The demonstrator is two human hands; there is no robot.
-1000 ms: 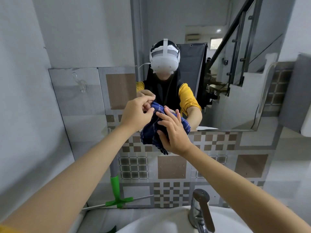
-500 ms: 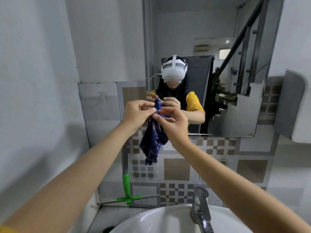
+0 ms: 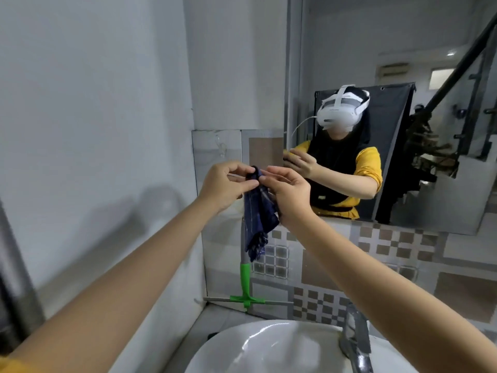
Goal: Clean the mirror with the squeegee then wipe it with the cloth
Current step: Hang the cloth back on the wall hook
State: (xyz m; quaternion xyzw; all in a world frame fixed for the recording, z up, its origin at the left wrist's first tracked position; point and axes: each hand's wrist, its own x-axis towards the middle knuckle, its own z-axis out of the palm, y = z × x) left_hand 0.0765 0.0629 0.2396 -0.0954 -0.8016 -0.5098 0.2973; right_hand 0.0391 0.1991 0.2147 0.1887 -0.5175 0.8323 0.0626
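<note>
Both grips, left hand (image 3: 224, 185) and right hand (image 3: 289, 191), are pinching the cloth's (image 3: 259, 214) top edge; it is hanging limp below them, light, soft, best bunched into the palm for wiping the mirror (image 3: 403, 63).

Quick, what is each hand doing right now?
Left hand: pinches the top of the blue cloth.
Right hand: holds the same cloth at its top, fingers curled around it.
</note>
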